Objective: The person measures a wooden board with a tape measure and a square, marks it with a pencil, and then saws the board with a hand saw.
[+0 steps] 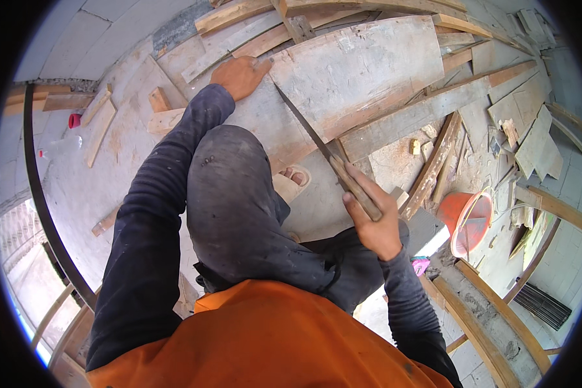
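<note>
A handsaw with a wooden handle and a long dark blade slants up and to the left across a wide, worn plywood panel. My right hand is closed around the handle, its thumb and forefinger along the wood. Near the blade's far tip, my left hand lies palm down on the panel's left part, fingers laid out at the edge line. How deep the blade sits in the panel cannot be seen. My bent knee is between my arms, close to the panel's near edge.
Timber lengths are piled behind the panel. An orange bucket stands at the right, near a nail-pocked plank and broken board pieces. Short wood offcuts and a clear bottle lie at the left. My sandalled foot is below the panel.
</note>
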Demonstrator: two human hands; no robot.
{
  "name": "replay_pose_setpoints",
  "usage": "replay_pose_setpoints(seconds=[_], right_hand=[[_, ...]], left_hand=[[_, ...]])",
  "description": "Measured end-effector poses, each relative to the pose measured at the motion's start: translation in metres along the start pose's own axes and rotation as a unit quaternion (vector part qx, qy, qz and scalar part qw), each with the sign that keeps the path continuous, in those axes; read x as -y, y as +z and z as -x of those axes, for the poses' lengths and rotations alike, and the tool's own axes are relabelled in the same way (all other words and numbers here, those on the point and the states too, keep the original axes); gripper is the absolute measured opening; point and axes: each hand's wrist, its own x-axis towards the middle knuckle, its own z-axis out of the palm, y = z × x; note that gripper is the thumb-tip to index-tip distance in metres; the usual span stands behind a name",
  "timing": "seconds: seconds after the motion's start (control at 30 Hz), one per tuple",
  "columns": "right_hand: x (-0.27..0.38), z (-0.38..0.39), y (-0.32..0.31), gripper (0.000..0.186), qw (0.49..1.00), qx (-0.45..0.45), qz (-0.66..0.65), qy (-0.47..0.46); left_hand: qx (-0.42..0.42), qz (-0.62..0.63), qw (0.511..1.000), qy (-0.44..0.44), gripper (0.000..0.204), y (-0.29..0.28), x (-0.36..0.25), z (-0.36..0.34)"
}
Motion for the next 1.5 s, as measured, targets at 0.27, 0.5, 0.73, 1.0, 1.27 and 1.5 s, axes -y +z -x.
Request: replay_pose_setpoints(seconds=[0.27,0.5,0.73,1.0,1.27,1.5], right_hand=[[-0.055,-0.005,0.019,0.051,0.999,0.002,0.004,-0.047],[-0.022,-0.009,0.009,0.050,1.000,-0.004,-0.020,-0.019],[-0.040,-0.033,0.028,0.050,1.000,-0.001,-0.024,-0.017],[0.006,-0.020,0.013,0.049,1.000,-0.001,-0.021,0.000],[-0.113,-0.078,0.056,0.048,0.997,0.019,-0.042,-0.057],[-0.006,0.048,-0.013,0.052,1.000,0.006,0.005,0.013]], left_hand=[[-0.038,-0.025,0.999,0.001,0.071,0.002,-0.001,0.013],[-0.011,-0.034,0.999,0.019,0.075,-0.003,-0.002,0.007],[-0.012,-0.026,1.000,0.008,0.078,0.004,-0.003,0.011],[0.005,-0.037,0.999,0.006,0.080,0.001,0.000,0.006],[0.000,0.013,1.000,0.015,0.094,-0.009,-0.006,0.017],[0.023,-0.010,1.000,0.007,0.101,-0.006,-0.004,0.013]])
